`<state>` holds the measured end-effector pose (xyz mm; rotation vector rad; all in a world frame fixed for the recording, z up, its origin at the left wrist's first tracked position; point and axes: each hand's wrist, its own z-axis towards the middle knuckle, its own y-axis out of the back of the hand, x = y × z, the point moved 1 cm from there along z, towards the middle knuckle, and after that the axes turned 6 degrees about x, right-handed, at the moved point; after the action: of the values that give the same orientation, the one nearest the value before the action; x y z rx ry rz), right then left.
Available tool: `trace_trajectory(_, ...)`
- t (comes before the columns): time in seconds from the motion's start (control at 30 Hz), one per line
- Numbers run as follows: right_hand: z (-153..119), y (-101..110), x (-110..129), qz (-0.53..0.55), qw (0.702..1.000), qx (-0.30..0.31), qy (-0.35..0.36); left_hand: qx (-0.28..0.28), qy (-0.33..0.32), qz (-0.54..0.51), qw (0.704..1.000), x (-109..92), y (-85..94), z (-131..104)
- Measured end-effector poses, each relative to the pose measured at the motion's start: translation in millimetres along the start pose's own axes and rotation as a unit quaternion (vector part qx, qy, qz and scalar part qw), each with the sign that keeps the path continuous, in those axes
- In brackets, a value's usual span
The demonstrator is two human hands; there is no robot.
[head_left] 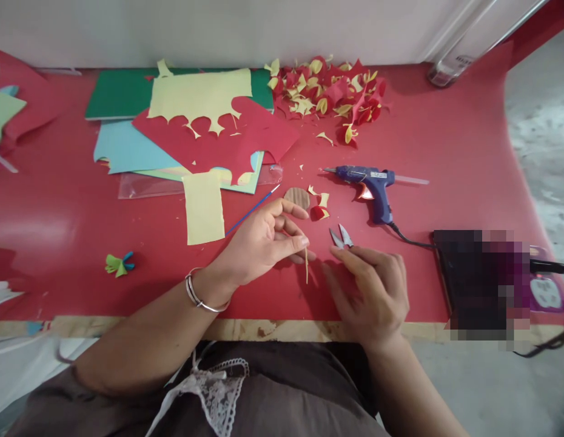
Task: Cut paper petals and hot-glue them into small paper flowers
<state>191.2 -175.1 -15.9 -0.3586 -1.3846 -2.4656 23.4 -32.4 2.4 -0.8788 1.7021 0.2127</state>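
My left hand (268, 240) pinches a thin, pale yellow paper strip (307, 267) between thumb and finger, and the strip hangs down. To its right, my right hand (370, 291) lies over small scissors, whose blades (341, 237) point away from me, slightly apart; its palm side and the scissor handles are hidden. Just beyond my left hand are a round wooden disc (297, 198) and a few red and yellow paper bits (320, 212). A cut yellow paper piece (204, 208) and a blue thin brush (252, 210) lie to the left.
A blue glue gun (375, 185) lies at the right, its cord running to a dark box (473, 279). Red and yellow scraps (327, 91) are heaped at the back. Coloured sheets (131, 145) are stacked back left; a small green-blue paper flower (119, 264) sits front left.
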Motion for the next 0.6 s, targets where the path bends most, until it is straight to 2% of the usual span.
trace_trajectory(0.23,4,-2,10,0.055,0.995,0.028,0.079,-0.010,-0.002,-0.003,1.000,4,-3.8,0)
trace_trajectory(0.43,4,-3,8,0.085,0.993,0.029,0.077,-0.004,0.011,0.020,1.000,9,-10.2,0)
trace_trajectory(0.6,4,-1,6,0.147,0.987,0.044,0.043,0.012,0.015,0.006,1.000,11,-14.3,-1)
